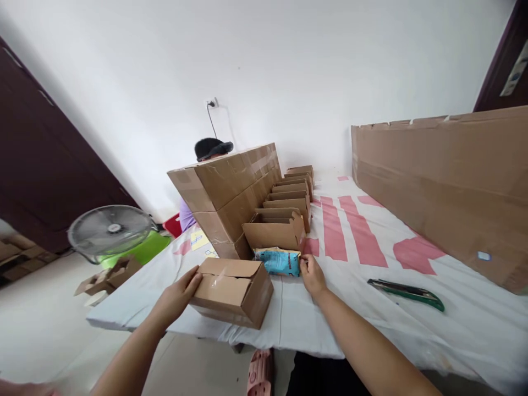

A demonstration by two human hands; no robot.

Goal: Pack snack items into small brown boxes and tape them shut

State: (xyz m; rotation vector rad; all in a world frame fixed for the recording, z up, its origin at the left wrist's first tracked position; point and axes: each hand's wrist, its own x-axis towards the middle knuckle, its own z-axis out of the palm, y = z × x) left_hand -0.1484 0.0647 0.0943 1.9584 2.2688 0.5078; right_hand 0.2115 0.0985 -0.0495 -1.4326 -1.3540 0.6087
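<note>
A closed brown cardboard box (229, 275) with clear tape sits near the table's front edge. My left hand (177, 294) grips its left end, fingers along the top edge. Just behind and right of that box lies a shiny blue packet (282, 262) with dark print. The fingers of my right hand (312, 275) are closed on the packet's right end. Directly behind the packet stands an open cardboard box (272, 234), its flaps raised. What is inside it cannot be seen.
More open boxes (289, 201) run back in a row beside a wall of taped cartons (235, 187). A green utility knife (406, 292) lies at right, before a long cardboard panel (445, 187). A person's dark cap (212, 148) shows behind the cartons; a fan (113, 228) stands left.
</note>
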